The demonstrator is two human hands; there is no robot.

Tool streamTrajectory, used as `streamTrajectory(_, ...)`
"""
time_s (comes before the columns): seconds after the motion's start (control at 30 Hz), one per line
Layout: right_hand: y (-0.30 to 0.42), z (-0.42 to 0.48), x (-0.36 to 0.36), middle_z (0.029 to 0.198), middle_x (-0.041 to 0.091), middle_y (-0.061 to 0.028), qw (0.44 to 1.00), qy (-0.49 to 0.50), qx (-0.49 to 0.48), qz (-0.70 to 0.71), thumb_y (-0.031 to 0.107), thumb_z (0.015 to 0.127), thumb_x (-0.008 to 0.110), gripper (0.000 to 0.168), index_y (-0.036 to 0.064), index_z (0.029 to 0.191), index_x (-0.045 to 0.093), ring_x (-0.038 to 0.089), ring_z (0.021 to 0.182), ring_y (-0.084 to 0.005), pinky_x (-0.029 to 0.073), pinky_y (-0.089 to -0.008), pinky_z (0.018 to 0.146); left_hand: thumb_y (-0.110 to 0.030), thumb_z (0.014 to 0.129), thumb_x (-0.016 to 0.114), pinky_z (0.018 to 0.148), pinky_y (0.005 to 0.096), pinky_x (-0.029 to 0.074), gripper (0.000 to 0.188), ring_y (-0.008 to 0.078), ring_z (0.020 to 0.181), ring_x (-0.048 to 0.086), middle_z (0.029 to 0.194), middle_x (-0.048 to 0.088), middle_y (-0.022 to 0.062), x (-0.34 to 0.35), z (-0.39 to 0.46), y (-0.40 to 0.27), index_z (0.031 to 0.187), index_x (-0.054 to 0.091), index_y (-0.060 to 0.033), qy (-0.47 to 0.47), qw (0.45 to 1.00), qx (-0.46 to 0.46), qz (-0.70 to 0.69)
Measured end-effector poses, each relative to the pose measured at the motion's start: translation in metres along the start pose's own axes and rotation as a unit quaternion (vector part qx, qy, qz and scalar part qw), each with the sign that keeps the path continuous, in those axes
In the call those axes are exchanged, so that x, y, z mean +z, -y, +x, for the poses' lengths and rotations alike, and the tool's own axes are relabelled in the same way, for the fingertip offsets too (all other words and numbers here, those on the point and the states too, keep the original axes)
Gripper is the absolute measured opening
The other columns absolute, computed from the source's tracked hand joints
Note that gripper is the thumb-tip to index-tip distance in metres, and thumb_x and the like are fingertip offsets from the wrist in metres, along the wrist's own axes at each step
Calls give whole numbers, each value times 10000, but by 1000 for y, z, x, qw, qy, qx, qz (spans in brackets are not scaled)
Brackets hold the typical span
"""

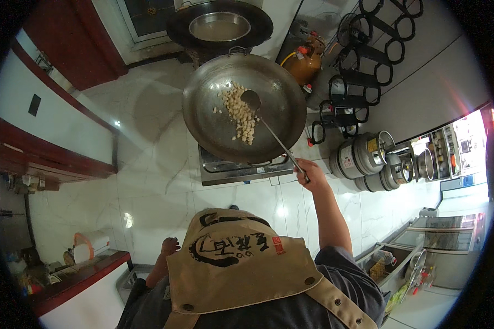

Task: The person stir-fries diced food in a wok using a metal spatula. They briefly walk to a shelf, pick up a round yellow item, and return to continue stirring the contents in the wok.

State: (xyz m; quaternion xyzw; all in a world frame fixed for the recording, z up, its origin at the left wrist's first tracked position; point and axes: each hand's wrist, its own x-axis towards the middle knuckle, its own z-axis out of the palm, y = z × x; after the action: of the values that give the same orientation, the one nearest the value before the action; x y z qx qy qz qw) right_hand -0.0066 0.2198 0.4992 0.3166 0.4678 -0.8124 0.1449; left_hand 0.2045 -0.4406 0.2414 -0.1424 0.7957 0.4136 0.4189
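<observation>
A wide steel wok (280,123) sits over a gas stove (222,172), tilted slightly in my view. Pale, small chunks of food (241,111) lie in a band across its middle, with a few pieces apart on the left. My right hand (312,174) grips the end of a long-handled ladle (278,137). The ladle's round dark bowl (251,99) rests among the chunks. Down beside my tan apron (238,263) hangs my left hand (171,246), away from the wok; its fingers look bent, and the apron partly covers the arm.
Behind the wok stands another large wok (177,31) with a metal basin (219,26) in it. An orange gas cylinder (306,68), black ring racks (350,82) and steel kegs (360,154) line the right. A red-edged counter (82,279) lies at lower left, an open chest freezer (395,259) at lower right.
</observation>
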Motion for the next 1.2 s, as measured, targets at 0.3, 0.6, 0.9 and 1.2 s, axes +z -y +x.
streamTrajectory(0.3, 77, 14, 8, 792, 605, -72, 983, -83, -81, -146, 188, 973, 597, 260, 33, 1182, 604, 477, 535, -101, 348, -253, 426, -213, 933, 543, 667, 370, 519, 392, 222, 829, 632, 1017, 629, 119, 34, -5, -79, 1241, 539, 28, -107, 906, -92, -400)
streamTrajectory(0.6, 128, 90, 70, 848, 608, -76, 986, 17, 54, -160, 186, 984, 546, 219, 53, 1158, 548, 492, 547, -103, 350, -262, 433, -196, 825, 633, 752, 492, 527, 167, 413, 865, 647, 861, 681, 205, 80, 3, 30, 841, 609, -31, -131, 941, 179, 256)
streamTrajectory(0.9, 135, 28, 105, 898, 694, -173, 606, 71, -281, -740, 180, 928, 569, 291, 60, 1180, 652, 646, 684, -294, 513, -411, 597, -285, 874, 625, 681, 434, 517, 267, 305, 800, 667, 854, 678, 130, 38, 0, 27, 950, 599, -30, -144, 976, 147, 75)
streamTrajectory(1.2, 119, -169, 43, 762, 643, -194, 566, -19, -288, -772, 86, 869, 604, 175, 20, 1012, 679, 619, 725, -391, 505, -413, 688, -262, 927, 571, 622, 375, 493, 317, 202, 814, 632, 995, 625, 83, 27, 14, -69, 1153, 573, -40, -94, 905, -105, -401)
